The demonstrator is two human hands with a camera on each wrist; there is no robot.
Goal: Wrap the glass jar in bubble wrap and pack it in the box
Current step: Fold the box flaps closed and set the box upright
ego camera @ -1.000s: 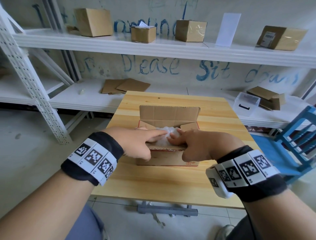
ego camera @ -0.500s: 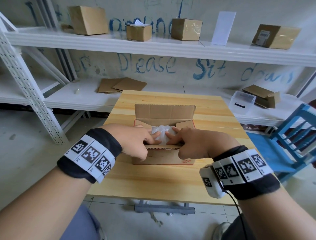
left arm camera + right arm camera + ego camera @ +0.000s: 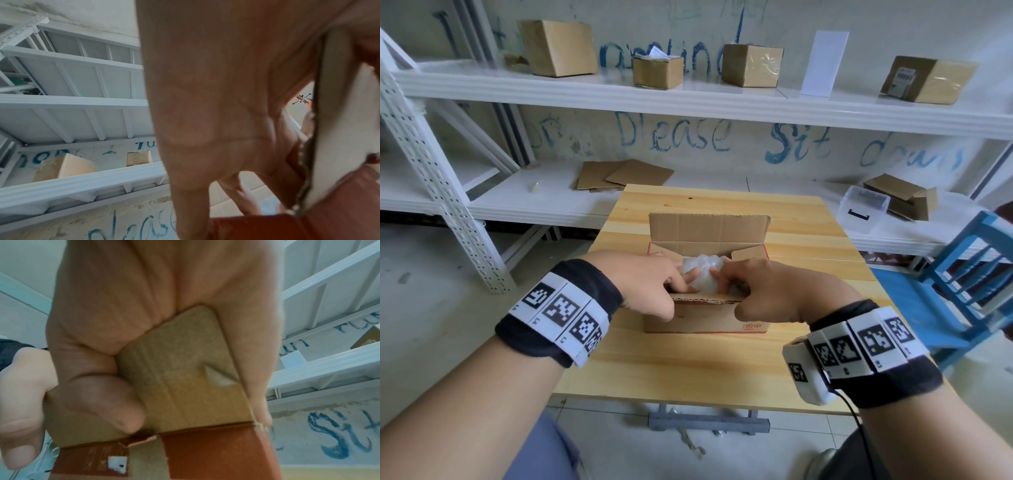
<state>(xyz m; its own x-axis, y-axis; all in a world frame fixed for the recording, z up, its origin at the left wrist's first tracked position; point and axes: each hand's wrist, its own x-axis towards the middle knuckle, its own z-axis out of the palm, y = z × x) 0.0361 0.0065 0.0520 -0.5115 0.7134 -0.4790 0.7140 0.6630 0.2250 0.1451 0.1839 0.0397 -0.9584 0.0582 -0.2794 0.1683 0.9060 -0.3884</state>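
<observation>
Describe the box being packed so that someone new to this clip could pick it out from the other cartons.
Start at the wooden table in front of the white shelving. The open cardboard box is the only carton on it, between both hands. Unlike the shelf cartons, its far flap stands upright and a bubble-wrapped bundle sits inside.

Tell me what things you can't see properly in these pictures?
- Glass jar: hidden in every view by the bubble wrap in the box.
- Box bottom: hidden in the head view by its near wall and both hands.
- Left hand fingertips: blurred in the left wrist view, palm fills it.
- Right hand grip: right wrist view blurred; fingers seem curled over a flap.
</observation>
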